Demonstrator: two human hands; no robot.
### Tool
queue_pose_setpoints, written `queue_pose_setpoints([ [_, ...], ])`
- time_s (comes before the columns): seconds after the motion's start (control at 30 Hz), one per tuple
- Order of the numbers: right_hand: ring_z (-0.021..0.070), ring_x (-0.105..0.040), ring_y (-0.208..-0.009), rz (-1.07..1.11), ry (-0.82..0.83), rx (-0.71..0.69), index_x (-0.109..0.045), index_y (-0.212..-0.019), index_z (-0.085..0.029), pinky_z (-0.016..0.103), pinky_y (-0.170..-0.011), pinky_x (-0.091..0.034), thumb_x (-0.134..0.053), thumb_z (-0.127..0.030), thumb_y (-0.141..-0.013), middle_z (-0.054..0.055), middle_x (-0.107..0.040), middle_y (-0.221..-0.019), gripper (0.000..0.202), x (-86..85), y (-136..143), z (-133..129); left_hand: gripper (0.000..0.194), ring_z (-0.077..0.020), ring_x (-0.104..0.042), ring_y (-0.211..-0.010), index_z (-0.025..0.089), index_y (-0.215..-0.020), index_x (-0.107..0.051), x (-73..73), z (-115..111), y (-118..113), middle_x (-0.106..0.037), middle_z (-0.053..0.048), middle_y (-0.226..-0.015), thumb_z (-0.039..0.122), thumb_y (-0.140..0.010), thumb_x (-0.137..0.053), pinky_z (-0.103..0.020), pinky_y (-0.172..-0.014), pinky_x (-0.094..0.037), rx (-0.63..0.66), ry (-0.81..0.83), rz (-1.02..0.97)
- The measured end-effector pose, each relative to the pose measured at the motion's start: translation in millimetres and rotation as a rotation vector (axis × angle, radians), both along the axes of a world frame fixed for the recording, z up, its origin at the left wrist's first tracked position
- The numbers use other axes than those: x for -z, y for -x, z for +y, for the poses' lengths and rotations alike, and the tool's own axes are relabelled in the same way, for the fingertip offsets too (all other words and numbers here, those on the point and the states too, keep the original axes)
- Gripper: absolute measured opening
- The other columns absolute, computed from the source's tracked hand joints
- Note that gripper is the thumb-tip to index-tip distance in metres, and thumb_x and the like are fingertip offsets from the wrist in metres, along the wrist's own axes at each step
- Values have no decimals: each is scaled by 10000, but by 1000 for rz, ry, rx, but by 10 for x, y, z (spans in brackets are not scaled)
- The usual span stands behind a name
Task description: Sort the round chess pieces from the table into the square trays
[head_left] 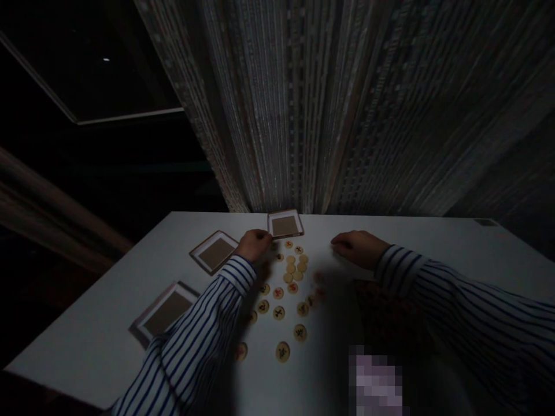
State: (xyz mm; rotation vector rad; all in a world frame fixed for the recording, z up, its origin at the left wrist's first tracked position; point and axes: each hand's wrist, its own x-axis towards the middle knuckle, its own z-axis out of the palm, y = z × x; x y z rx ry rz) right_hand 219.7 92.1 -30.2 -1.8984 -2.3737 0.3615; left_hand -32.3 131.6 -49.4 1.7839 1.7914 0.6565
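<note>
the round pieces [278, 312] lie scattered on the white worktop [329, 370], in the stretch between the two forearms and up toward the far edge. most are pale discs with a dark or red character on top, and they spread loosely toward the near side. farther back, a tight cluster of blank-faced pieces [302, 267] sits with its discs touching or nearly so. two marked ones lie just beyond that cluster, one red and one dark.

the left hand [255, 245] reaches in over the left side of the spread, fingers bent, its tips by the near left corner of the far tray [285, 225]; whether they pinch a piece cannot be told in this dim light. the right hand [359, 248] is to the right of the cluster, well apart from it, fingers curled together and pointing left (i cannot tell if anything is tucked inside).

two more shallow trays, the middle tray [214, 254] and the near tray [167, 312], are on the left, the near one partly covered by the striped left sleeve [195, 346]. a dark patterned thing [377, 306] lies under the right forearm, and a curtain [299, 115] hangs behind the worktop.
</note>
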Motion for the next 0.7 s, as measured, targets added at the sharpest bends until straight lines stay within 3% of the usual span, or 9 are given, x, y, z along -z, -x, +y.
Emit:
queue_pose_setpoints([
  [0.17, 207, -582, -981, 52, 30, 84, -675, -968, -180, 251, -817, -401, -442, -280, -803, 75, -667, -1027, 302, 120, 362, 467, 278, -179, -612, -730, 74, -846, -677, 159, 350, 76, -681, -97, -714, 258, -791, -476, -250, -658, -425, -71, 78, 35],
  [0.37, 245, -584, -971, 69, 79, 240, -675, -939, -122, 298, -772, -417, -413, -341, -831, 165, -649, -1026, 358, 398, 685, 888, 258, -185, -620, -753, 73, -799, -691, 295, 509, -19, -688, -123, -733, 210, -795, -473, -251, -677, -422, -63, 145, 24],
  [0.53, 240, -583, -985, 153, 86, 315, -677, -941, -129, 296, -798, -418, -476, -263, -796, 153, -652, -1029, 282, 465, 747, 977, 197, -182, -621, -773, 82, -813, -696, 343, 561, -60, -693, -121, -765, 156, -756, -523, -253, -708, -426, -55, 134, -90],
  [0.7, 212, -609, -929, 356, 37, 326, -666, -964, -150, 285, -783, -443, -479, -218, -793, 102, -691, -910, 261, 352, 671, 898, 255, -156, -619, -718, 71, -956, -657, 291, 504, -23, -689, -112, -803, 132, -732, -551, -242, -675, -449, -109, 62, -321],
])
